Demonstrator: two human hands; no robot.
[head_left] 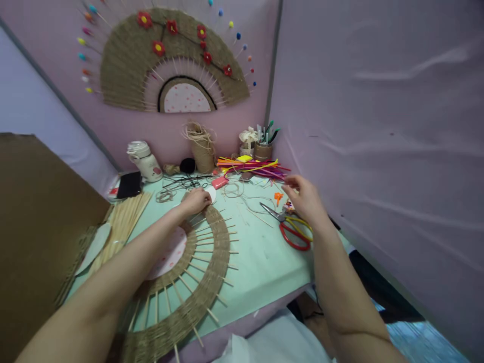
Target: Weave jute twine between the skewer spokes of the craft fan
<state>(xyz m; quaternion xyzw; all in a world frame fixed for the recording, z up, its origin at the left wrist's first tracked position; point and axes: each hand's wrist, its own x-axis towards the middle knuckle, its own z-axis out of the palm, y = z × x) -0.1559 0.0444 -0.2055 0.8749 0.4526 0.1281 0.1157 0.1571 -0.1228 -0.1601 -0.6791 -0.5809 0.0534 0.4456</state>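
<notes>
Where the left forearm (pixel 143 252) crosses it, the half-round fan (pixel 222 247) is partly hidden; it lies on the green-covered table (pixel 260 262), its coarse brown bands woven over thin radiating wooden sticks around a pale, red-dotted centre (pixel 174 251). The left hand (pixel 195 200), fingers curled, is at the fan's far end; the right hand (pixel 303 199) is raised, fingers bent, beside red-and-yellow-handled scissors (pixel 281 217). Owing to blur, it cannot be told whether either hand grips anything. Behind stand a rough twine cone (pixel 204 157) and a smooth white bottle (pixel 150 167); fuzzy coloured stems (pixel 257 168) lie heaped. Flat strips (pixel 130 218) and a cardboard panel (pixel 45 217) occupy the left side.
</notes>
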